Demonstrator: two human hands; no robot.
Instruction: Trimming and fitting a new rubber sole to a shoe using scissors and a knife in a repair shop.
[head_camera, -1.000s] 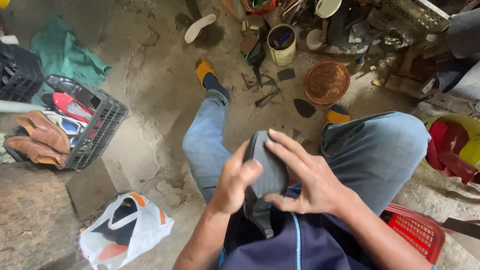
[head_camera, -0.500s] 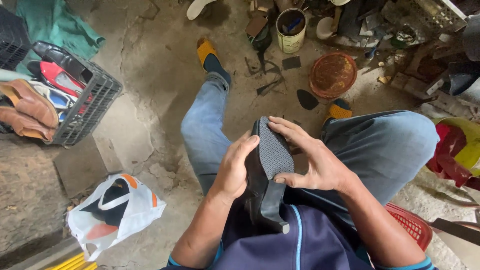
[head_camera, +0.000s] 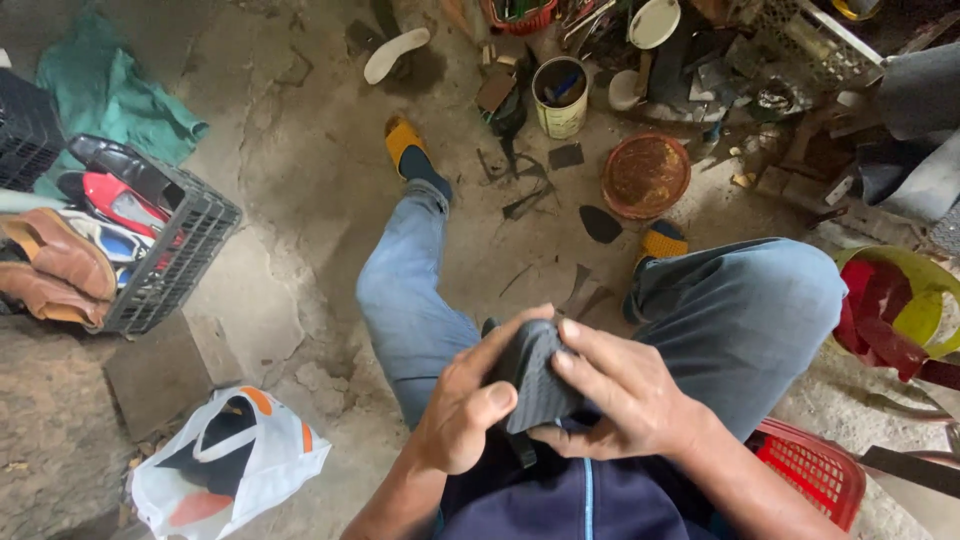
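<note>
The person sat low over a cracked concrete floor, knees apart, holding a dark textured shoe sole in the lap, just above the blue jacket. The left hand wrapped the sole's near edge, thumb pressed flat on its patterned face, while the right hand lay over the other side, fingers curled down onto it, so both grips were clamped on the sole rather than spread. The sole looked bent between the hands; whether it was joined to a shoe upper could not be told, since the hands hid its underside. Judging by that, the handwork on the sole seemed mid-way, with nothing yet set down. To the left stood a grey crate of shoes and a white plastic bag; ahead lay a tin can, a rusty round lid and leather scraps.
</note>
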